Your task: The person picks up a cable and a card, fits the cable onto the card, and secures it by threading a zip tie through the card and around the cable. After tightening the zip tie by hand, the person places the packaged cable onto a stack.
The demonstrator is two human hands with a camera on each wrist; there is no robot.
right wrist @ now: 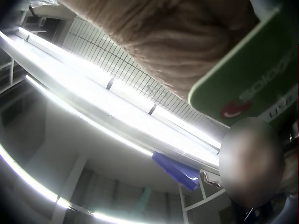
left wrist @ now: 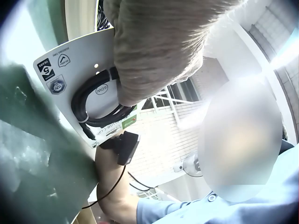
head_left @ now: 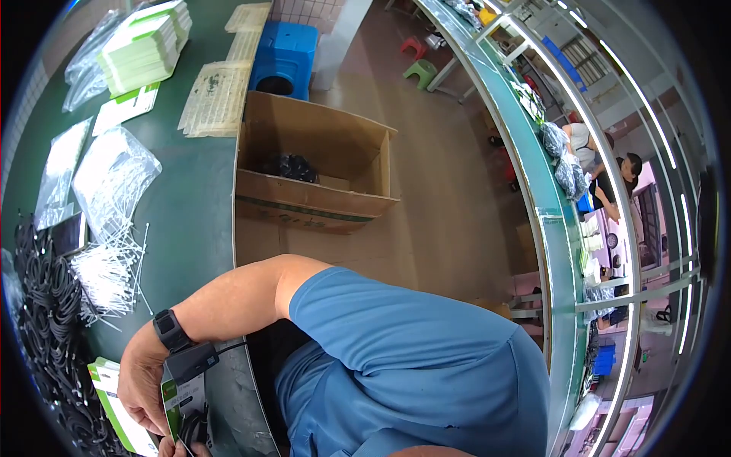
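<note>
A green and white printed card with a coiled black cable stands between the hands near the table's edge. The right hand, below a watch and a wrist camera, grips it from the side. Fingers of the left hand touch its lower end at the frame's bottom edge. In the left wrist view, the left hand holds the card, its fingertip over the black cable loop. The right wrist view has the right hand against the green card; its fingertips are hidden.
Black cables, white ties, a phone, plastic bags and stacked cards lie on the green table. Another card lies beside the right hand. An open carton stands beside the table.
</note>
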